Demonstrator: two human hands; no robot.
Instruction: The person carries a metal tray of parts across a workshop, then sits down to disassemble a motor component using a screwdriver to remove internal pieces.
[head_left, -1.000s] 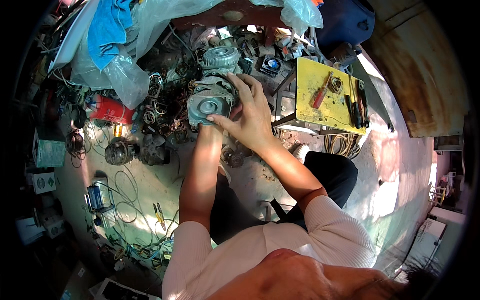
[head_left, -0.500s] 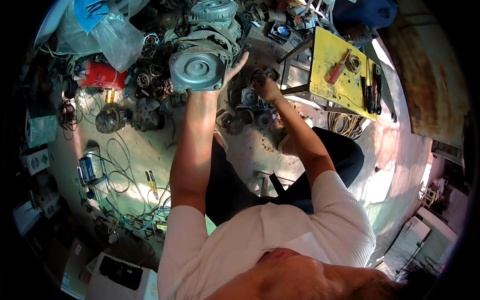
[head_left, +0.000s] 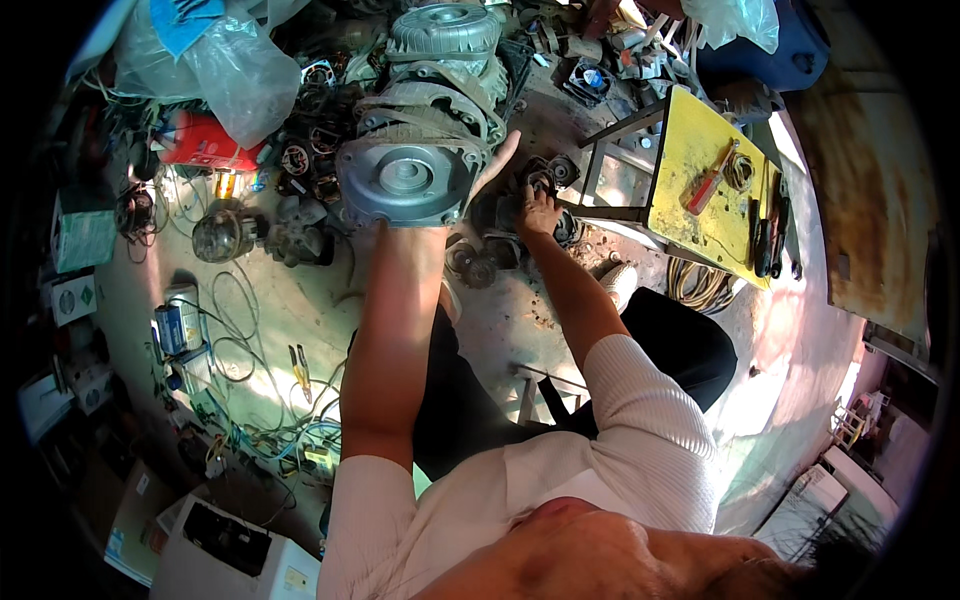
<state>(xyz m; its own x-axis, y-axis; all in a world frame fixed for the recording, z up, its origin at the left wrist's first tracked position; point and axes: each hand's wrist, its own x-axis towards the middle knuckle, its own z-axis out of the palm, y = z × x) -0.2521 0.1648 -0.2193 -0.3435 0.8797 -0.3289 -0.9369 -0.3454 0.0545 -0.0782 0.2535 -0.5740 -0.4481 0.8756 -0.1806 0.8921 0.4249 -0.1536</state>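
A square silver motor end cover point(head_left: 405, 178) with raised rings rests on my left hand point(head_left: 494, 168). The palm is hidden beneath it, and the thumb sticks out along its right side. Just beyond the cover stand stacked grey motor housing parts point(head_left: 430, 100), topped by a finned round housing point(head_left: 446, 32). My right hand point(head_left: 541, 214) reaches down to the floor, its fingers apart over a cluster of dark motor parts point(head_left: 495, 215). Whether the fingertips touch a part is hard to make out. A round dark part point(head_left: 562, 170) lies just beyond that hand.
At the right, a yellow-topped stand point(head_left: 690, 215) bears a red-handled screwdriver point(head_left: 706, 190), a wire coil point(head_left: 739, 172) and black-handled tools point(head_left: 768, 230). Coiled cable point(head_left: 695, 285) lies beneath. Pliers point(head_left: 300, 372) and loose wires cover the left floor. A plastic bag point(head_left: 245, 75) hangs far left.
My right hand has gone from closed to fingers apart, over the dark parts. The end cover and left hand sit lower in the view; the whole view has shifted somewhat too.
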